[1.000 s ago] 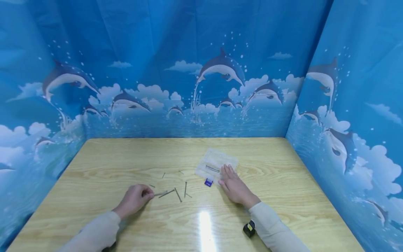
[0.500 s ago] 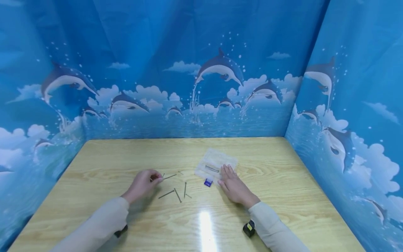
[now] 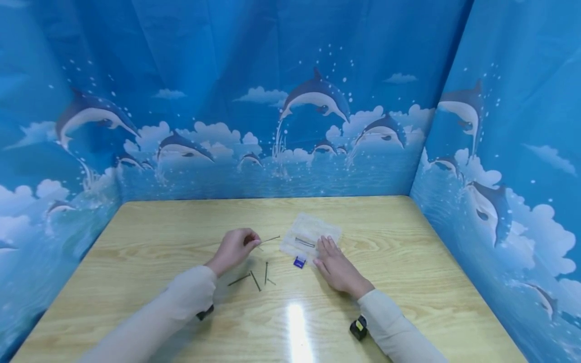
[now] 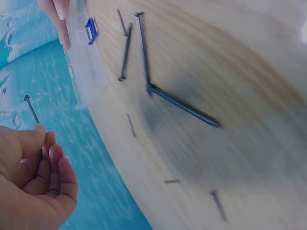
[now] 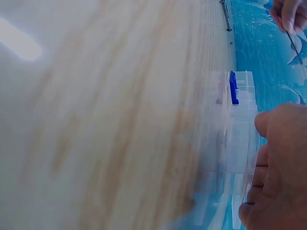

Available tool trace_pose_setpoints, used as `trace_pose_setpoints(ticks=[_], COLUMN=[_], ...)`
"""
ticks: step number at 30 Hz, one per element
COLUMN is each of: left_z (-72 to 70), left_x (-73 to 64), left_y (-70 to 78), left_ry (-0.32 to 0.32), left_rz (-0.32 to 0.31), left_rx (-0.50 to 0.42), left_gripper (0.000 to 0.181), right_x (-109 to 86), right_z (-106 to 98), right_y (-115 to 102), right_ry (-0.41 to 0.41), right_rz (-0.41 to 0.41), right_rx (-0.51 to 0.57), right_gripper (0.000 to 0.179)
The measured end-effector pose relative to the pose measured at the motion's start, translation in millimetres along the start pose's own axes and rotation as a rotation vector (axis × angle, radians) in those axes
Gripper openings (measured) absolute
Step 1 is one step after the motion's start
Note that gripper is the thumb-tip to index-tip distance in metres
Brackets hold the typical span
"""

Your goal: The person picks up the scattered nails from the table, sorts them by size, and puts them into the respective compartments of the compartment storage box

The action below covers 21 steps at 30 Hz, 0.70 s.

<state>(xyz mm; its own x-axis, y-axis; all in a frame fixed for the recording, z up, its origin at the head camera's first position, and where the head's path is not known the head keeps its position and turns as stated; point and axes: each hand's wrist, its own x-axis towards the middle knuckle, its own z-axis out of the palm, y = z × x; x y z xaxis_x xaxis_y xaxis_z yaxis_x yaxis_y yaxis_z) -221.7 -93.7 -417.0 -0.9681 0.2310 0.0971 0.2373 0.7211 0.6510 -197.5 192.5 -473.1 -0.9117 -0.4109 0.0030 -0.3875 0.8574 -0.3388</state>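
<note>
My left hand (image 3: 235, 249) pinches a nail (image 3: 271, 239) between thumb and fingertips, held above the table. In the left wrist view this nail (image 4: 32, 109) sticks out beyond the fingertips with its head away from the hand. To its right lies a clear plastic box (image 3: 294, 227) with a blue latch (image 3: 299, 262) and a few long nails (image 3: 305, 242) side by side in it. My right hand (image 3: 336, 267) rests on the box's right part, its fingers laid out along it. How far the fingertips reach over the wall is partly hidden.
Three long loose nails (image 3: 266, 273) lie on the wooden table (image 3: 181, 222) left of the box, with a small nail (image 3: 271, 281) near them. More small nails (image 4: 131, 125) show in the left wrist view. A blue dolphin-print curtain (image 3: 254, 171) stands behind the table.
My left hand has picked the nail up from the left of the pile and carried it up and rightward, closer to the box. The right hand has stayed on the box.
</note>
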Motion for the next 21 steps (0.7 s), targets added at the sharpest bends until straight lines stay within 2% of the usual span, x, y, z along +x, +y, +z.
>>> trace_pose_setpoints(ticks=[6,13,17,21], left_z=[13.1,27.1,35.9,45.4], left_x=[18.0,38.4,45.4,51.0], left_y=[19.6,30.3,35.5,38.3], left_ry=[-0.003,-0.012,-0.039,-0.061], left_rz=[0.031,0.113,0.106,0.099], left_rx=[0.013,0.022,0.039,0.097], left_gripper=[0.005,0.006,0.008,0.007], right_x=[0.0,0.3,0.2,0.2], right_z=[0.3,-0.2,-0.9,-1.9], right_y=[-0.7,0.8,0.2,-1.4], right_ry=[-0.006,-0.003,-0.001,0.003], right_rz=[0.011,0.009,0.007,0.01], right_rx=[0.004,-0.008,-0.004,-0.003], right_gripper=[0.059,0.06,0.06,0.059])
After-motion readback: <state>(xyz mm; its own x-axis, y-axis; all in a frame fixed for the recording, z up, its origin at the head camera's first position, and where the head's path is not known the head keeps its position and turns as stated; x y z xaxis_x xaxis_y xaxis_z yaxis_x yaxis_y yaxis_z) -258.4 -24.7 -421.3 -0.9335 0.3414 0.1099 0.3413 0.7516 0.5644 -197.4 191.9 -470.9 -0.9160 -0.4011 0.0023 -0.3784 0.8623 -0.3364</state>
